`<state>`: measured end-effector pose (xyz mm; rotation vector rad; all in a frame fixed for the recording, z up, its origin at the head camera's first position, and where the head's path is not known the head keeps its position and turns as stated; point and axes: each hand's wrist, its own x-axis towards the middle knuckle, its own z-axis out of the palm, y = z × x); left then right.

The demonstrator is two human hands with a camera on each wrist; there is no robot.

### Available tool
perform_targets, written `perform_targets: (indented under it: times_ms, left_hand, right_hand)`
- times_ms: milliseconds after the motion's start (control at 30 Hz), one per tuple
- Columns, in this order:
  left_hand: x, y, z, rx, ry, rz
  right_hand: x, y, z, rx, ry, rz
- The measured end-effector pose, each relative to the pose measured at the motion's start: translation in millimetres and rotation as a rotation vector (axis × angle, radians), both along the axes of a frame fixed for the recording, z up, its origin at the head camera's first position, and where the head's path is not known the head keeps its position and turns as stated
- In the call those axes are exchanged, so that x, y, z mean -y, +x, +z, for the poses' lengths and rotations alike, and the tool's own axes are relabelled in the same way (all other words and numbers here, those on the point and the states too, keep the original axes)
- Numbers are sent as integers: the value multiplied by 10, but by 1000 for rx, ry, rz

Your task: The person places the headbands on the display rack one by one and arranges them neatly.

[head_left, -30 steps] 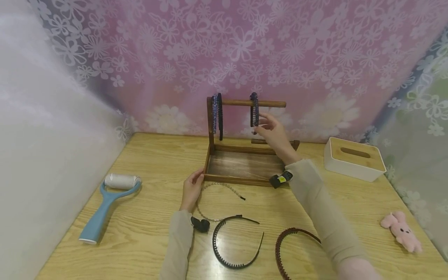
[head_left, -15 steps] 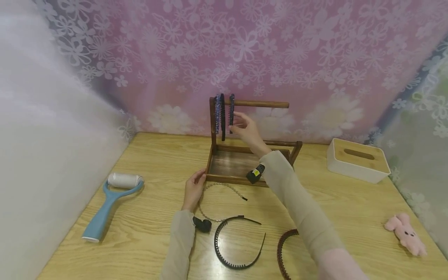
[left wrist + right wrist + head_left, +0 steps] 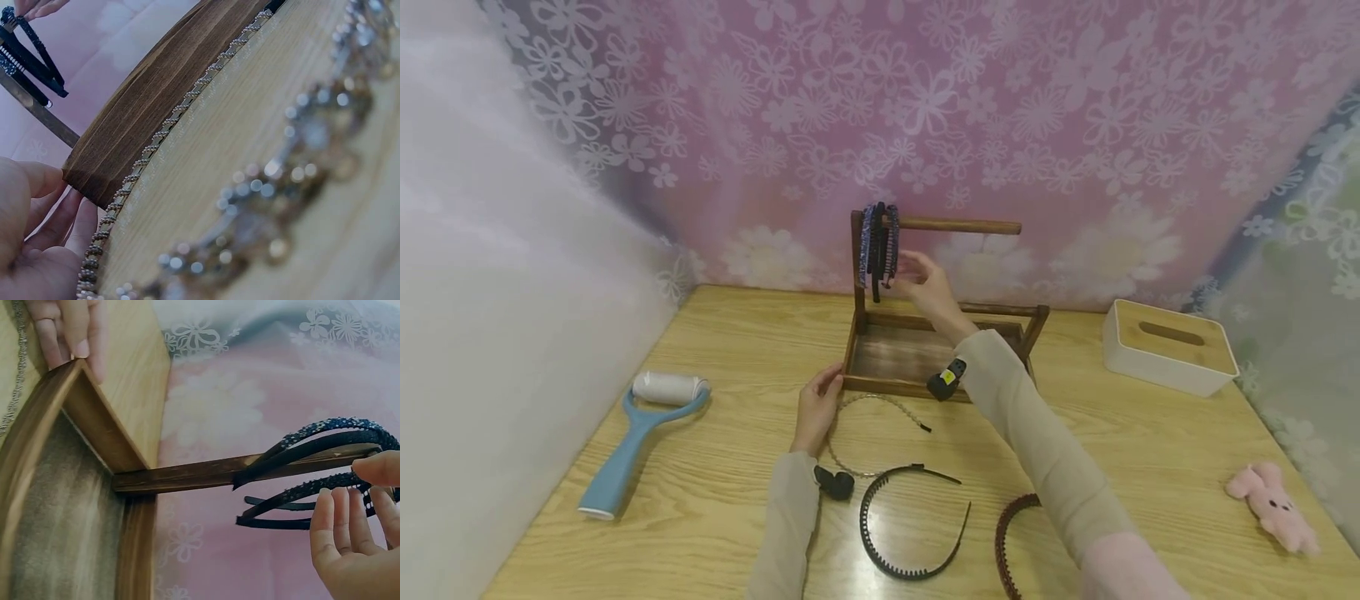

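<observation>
A wooden headband rack (image 3: 977, 311) with a tray base stands at the back of the table. On its upper rod (image 3: 958, 225), near the left post, hang a blue glittery headband (image 3: 866, 250) and a black headband (image 3: 876, 287). Beside them hangs a dark sparkly toothed headband (image 3: 892, 242). My right hand (image 3: 931, 292) pinches this one lightly; in the right wrist view it passes between thumb (image 3: 377, 467) and fingers. My left hand (image 3: 816, 408) grips the tray's front left corner, thumb in front. A beaded headband (image 3: 838, 454) lies right beside it.
A black toothed headband (image 3: 868, 542) and a brown toothed headband (image 3: 1002, 542), partly under the right sleeve, lie in front. A blue-handled lint roller (image 3: 625, 458) lies left. At right are a tissue box (image 3: 1165, 367) and a pink plush toy (image 3: 1273, 508).
My right hand has moved left along the upper rod, bringing the dark sparkly headband up close to the other two. My left hand has stayed on the tray corner.
</observation>
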<state>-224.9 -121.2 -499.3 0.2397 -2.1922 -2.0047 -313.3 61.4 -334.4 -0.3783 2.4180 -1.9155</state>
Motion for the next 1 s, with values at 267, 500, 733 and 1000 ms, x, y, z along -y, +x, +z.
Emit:
perform_targets:
  times_ms: [267, 500, 733, 1000]
  left_hand:
    - [48, -23, -23, -4, -7, 25]
    - [41, -22, -18, -7, -9, 16]
    - [17, -16, -45, 8, 3, 16]
    - [-4, -27, -50, 3, 19, 9]
  right_hand:
    - [-30, 114, -211, 53, -20, 24]
    - [-188, 400, -416, 138, -32, 80]
    - [-555, 687, -658, 178, 2, 134]
    - [-1051, 1034, -828, 247, 120, 188]
